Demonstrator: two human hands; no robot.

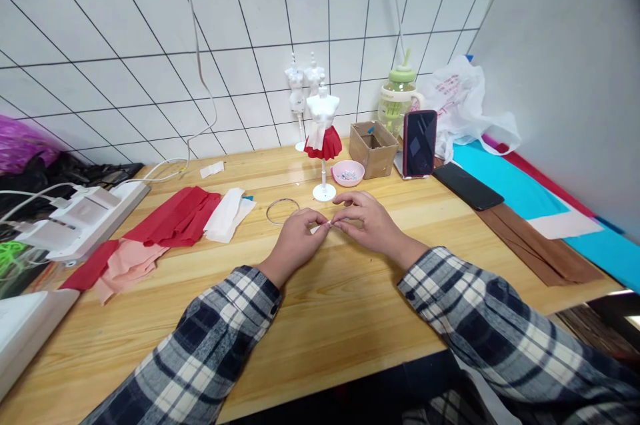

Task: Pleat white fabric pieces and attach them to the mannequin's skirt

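My left hand and my right hand meet just above the wooden table. Thumb and forefinger of each are pinched together on a small white scrap, mostly covered by the fingers, so its kind is unclear. Behind them stands a miniature white dress form wearing a red pleated skirt with a white strip of cloth hanging over its front. A thin metal ring lies just beyond my left hand. The pink bowl past my right hand holds tiny shiny pieces.
Red cloth, peach cloth and white cloth lie left, near a power strip. A cardboard box, a propped phone and a green-lidded jug stand behind. Brown cloth and a black phone lie right.
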